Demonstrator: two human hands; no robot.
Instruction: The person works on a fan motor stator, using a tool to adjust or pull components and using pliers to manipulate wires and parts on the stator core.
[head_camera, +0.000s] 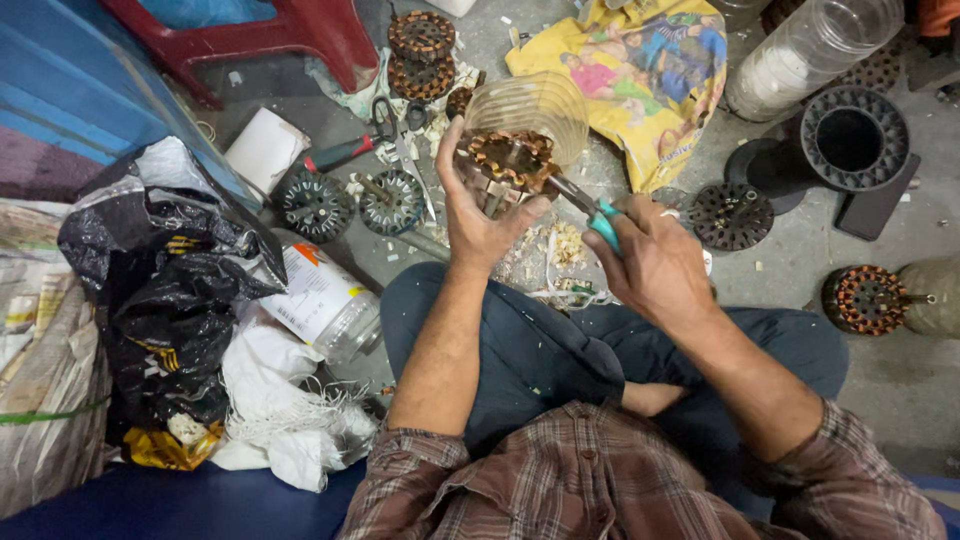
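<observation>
Grey concrete floor (900, 380) spreads around us, littered with pale paper scraps and wound motor parts. We sit cross-legged on it, looking down at our own two hands.

Our left hand (478, 215) holds up a copper-wound stator (510, 160), its fingers clamped around the lower rim, just above our knee. Our right hand (655, 265) grips teal-handled pliers (590, 210), fingers closed on the handles, the tip reaching into the stator's edge.

We judge the risks to be these: the tip could slip and nick the thin copper wire, or jab the left thumb, which sits very near it; a hard pull could also twist the stator out of our grasp.

Around us lie more stators (420, 55), bare black cores (318, 205), scissors (395, 125), a red-handled tool (340, 153), a clear plastic jar (810, 50), a yellow printed bag (640, 75), a black plastic bag (165, 290), white rags (280, 400) and a red plastic stool (270, 30).
</observation>
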